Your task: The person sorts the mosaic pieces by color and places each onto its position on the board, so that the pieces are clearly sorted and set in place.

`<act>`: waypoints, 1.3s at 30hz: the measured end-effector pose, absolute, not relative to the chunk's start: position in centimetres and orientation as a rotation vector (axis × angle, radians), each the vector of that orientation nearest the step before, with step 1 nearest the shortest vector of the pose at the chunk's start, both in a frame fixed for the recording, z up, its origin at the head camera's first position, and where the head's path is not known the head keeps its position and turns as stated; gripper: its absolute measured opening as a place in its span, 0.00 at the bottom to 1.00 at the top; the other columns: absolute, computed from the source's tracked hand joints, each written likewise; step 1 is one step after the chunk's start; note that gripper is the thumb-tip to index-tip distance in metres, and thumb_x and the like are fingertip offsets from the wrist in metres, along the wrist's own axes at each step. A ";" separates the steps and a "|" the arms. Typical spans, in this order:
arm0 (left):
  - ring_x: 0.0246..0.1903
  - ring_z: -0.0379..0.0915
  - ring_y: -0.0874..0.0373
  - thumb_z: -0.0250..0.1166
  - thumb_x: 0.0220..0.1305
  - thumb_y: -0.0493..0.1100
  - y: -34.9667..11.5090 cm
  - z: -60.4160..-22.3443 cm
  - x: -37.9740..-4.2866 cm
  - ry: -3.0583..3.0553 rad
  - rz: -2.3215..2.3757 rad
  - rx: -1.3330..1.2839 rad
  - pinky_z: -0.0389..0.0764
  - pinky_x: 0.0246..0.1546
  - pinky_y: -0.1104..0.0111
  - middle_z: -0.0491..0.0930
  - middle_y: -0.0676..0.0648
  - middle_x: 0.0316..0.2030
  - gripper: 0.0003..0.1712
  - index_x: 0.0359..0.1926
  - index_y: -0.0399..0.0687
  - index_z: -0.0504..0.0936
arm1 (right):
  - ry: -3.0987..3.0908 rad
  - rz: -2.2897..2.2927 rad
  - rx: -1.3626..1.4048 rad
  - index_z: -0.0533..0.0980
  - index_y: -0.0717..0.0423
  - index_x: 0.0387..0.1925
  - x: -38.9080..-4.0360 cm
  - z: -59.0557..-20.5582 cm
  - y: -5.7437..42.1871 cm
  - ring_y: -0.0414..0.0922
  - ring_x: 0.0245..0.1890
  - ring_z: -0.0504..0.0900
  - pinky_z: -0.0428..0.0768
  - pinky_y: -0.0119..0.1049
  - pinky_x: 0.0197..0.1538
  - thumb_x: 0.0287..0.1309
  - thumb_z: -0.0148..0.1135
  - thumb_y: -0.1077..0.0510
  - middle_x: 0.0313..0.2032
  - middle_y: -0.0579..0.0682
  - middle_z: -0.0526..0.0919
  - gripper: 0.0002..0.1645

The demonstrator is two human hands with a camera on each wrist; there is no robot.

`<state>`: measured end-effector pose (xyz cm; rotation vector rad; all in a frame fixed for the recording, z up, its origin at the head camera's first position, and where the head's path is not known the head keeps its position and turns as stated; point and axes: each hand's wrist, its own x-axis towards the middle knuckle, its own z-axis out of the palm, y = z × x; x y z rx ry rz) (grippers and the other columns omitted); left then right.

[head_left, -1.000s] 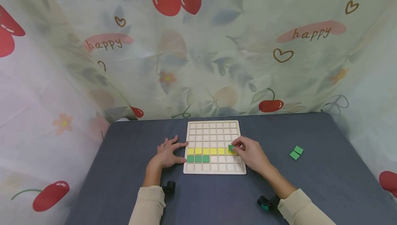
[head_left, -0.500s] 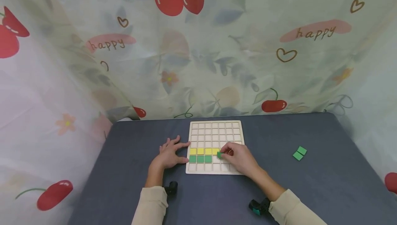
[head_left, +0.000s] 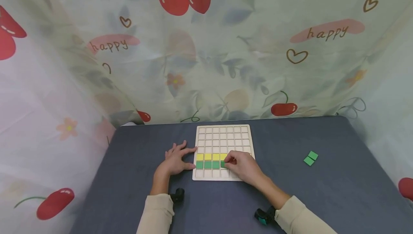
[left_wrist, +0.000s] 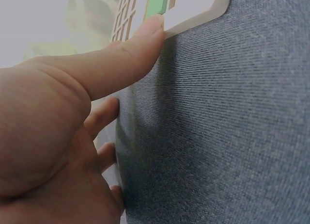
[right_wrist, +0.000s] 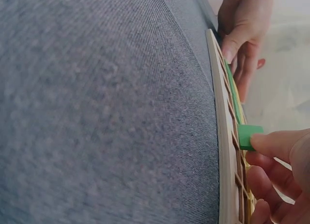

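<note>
A pale wooden grid board [head_left: 223,140] lies on the table. Yellow square tiles [head_left: 208,157] fill part of one row, and green tiles [head_left: 208,165] start the row below from the left. My right hand [head_left: 245,166] pinches one green tile [right_wrist: 248,136] between thumb and fingers; in the right wrist view it stands tilted at the board's cells, just past the placed green ones. My left hand [head_left: 175,160] lies with spread fingers at the board's left edge, its thumb and index finger touching the rim. The right hand hides the right part of both coloured rows.
Two loose green tiles [head_left: 311,158] lie on the dark table [head_left: 274,137] to the right of the board. A patterned cloth [head_left: 206,65] hangs behind the table. Black wrist cameras sit on both wrists.
My right hand has moved left and slightly toward me with the green tile, from over the yellow row's right end to the fourth cell of the green row. My left hand stays at the board's edge.
</note>
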<state>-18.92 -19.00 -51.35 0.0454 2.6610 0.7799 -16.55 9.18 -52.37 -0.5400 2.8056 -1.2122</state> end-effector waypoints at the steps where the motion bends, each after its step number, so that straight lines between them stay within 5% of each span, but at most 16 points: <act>1: 0.82 0.29 0.35 0.77 0.57 0.53 -19.0 -51.4 -18.9 2.662 0.781 0.047 0.35 0.77 0.34 0.50 0.44 0.82 0.42 0.72 0.67 0.72 | 2.813 -1.202 -0.547 0.85 0.45 0.32 -16.5 -52.4 9.2 0.31 0.28 0.79 0.77 0.27 0.35 0.58 0.75 0.57 0.30 0.37 0.86 0.04; 27: 0.82 0.29 0.35 0.77 0.57 0.52 -19.0 -51.2 -18.8 2.660 0.796 0.041 0.35 0.77 0.34 0.50 0.44 0.82 0.41 0.72 0.67 0.73 | 3.093 -0.821 -0.896 0.91 0.46 0.32 -16.4 -52.7 9.5 0.37 0.33 0.71 0.70 0.29 0.34 0.50 0.80 0.53 0.34 0.41 0.77 0.06; 34: 0.82 0.29 0.35 0.77 0.57 0.52 -19.0 -51.3 -18.9 2.667 0.803 0.055 0.35 0.77 0.34 0.50 0.44 0.82 0.41 0.72 0.67 0.73 | 3.158 -0.658 -0.917 0.87 0.43 0.49 -16.6 -52.3 9.8 0.43 0.37 0.72 0.71 0.37 0.40 0.58 0.75 0.46 0.42 0.45 0.79 0.17; 39: 0.82 0.29 0.34 0.77 0.57 0.51 -19.1 -51.2 -18.8 2.665 0.791 0.056 0.35 0.77 0.34 0.50 0.43 0.82 0.42 0.72 0.64 0.73 | 3.189 -0.495 -0.914 0.80 0.41 0.62 -16.6 -52.1 10.2 0.54 0.56 0.77 0.77 0.54 0.53 0.62 0.69 0.39 0.59 0.53 0.78 0.29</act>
